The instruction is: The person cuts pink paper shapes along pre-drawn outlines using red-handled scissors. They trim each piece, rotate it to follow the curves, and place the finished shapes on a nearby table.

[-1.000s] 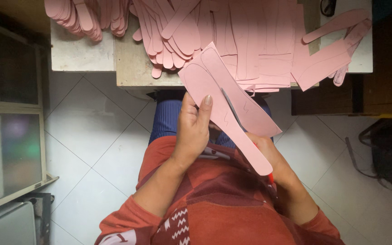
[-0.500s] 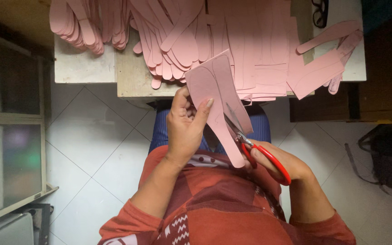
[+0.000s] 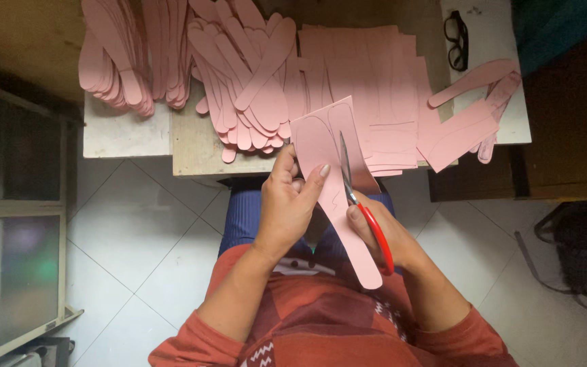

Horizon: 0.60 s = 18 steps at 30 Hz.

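Above white floor tiles (image 3: 123, 231), left hand (image 3: 287, 207) pinching pink sheet (image 3: 324, 146), right hand (image 3: 382, 234) gripping scissors (image 3: 358, 197)

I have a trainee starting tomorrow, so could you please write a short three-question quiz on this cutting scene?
1. True or false: the right hand holds blue-handled scissors.
2. Which hand steadies the pink sheet being cut?
A. left hand
B. right hand
C. neither
3. Fill in: beside the pink stacks, on the white surface at the far right, lies a pair of black ____.

Key
1. False: the scissors have red handles.
2. A: its thumb and fingers pinch the sheet while the blades sit in the cut.
3. Glasses.
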Available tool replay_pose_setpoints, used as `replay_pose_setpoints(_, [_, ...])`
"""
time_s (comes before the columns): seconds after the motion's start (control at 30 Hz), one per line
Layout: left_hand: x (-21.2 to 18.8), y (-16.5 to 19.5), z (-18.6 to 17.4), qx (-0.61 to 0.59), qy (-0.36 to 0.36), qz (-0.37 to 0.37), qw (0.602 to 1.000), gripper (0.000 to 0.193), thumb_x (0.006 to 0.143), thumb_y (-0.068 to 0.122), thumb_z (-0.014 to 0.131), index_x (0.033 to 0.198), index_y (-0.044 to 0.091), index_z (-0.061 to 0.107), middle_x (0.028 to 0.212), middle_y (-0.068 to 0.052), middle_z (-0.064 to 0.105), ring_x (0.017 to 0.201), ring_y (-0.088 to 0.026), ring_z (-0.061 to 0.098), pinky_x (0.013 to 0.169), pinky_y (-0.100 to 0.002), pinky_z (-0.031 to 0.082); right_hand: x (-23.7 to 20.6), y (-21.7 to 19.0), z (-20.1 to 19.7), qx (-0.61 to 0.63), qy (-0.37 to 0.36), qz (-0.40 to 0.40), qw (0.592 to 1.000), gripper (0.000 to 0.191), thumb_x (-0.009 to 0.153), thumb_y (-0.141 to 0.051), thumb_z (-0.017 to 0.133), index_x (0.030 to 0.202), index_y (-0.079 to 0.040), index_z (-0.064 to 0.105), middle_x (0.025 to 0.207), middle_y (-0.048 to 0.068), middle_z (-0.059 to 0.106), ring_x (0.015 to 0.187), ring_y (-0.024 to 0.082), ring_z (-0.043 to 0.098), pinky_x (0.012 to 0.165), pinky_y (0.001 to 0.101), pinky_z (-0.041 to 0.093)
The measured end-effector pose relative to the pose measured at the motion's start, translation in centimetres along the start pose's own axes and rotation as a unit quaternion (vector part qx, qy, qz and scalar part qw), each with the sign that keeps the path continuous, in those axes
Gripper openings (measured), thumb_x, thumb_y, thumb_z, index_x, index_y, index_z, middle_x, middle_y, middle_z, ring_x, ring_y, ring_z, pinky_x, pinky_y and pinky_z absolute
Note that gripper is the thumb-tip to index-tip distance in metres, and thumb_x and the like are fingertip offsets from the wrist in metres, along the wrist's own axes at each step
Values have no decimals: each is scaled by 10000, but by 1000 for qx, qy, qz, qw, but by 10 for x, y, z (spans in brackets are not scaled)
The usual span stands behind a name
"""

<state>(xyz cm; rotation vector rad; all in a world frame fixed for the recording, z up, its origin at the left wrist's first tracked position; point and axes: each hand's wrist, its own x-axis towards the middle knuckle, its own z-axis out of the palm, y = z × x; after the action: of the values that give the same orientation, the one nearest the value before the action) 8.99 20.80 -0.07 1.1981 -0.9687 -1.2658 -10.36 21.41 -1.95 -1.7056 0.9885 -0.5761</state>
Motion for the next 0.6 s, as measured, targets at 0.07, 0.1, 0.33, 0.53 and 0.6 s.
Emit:
replay_pose_setpoints(0.07, [12, -1, 9, -22, -12, 23, 999, 313, 1000, 76, 658, 1289, 0, 565, 1106, -94, 735, 875, -22, 638, 723, -177, 540, 5, -1, -10, 7, 12, 15, 1000, 555, 1065, -435, 349, 1295, 21, 565, 944, 147, 685, 838, 222, 620, 800, 344, 505])
replay_pose_setpoints(0.1, [18, -1, 13, -24, -11, 22, 999, 328, 995, 75, 658, 1300, 2, 560, 1108, -93, 730, 861, -23, 639, 712, -179, 538, 8, -2, -13, 13, 15, 36, 999, 541, 1061, -437, 358, 1236, 20, 589, 861, 144, 660, 780, 218, 589, 747, 347, 498])
replay_pose_setpoints(0.33, [60, -9, 22, -53, -8, 16, 998, 391, 976, 63, 657, 1343, -1, 538, 1176, -102, 702, 819, -39, 658, 669, -182, 536, 37, 6, -35, 6, 40, 40, 998, 524, 1060, -444, 363, 976, 15, 601, 656, 93, 575, 609, 184, 508, 598, 345, 471])
replay_pose_setpoints(0.53, [79, -15, 8, -67, -7, 15, 998, 395, 978, 69, 664, 1344, -6, 535, 1198, -107, 686, 824, -49, 673, 667, -182, 552, 56, 18, -30, 11, 56, 44, 997, 487, 1064, -415, 389, 879, -10, 588, 643, 98, 574, 605, 186, 512, 582, 354, 473])
replay_pose_setpoints(0.6, [83, -20, 2, -71, -9, 10, 997, 394, 975, 70, 661, 1339, -4, 531, 1198, -107, 688, 845, -57, 685, 684, -187, 561, 61, 24, -28, -21, 64, 34, 997, 475, 1068, -398, 409, 850, -7, 569, 647, 98, 554, 607, 185, 501, 585, 354, 470])
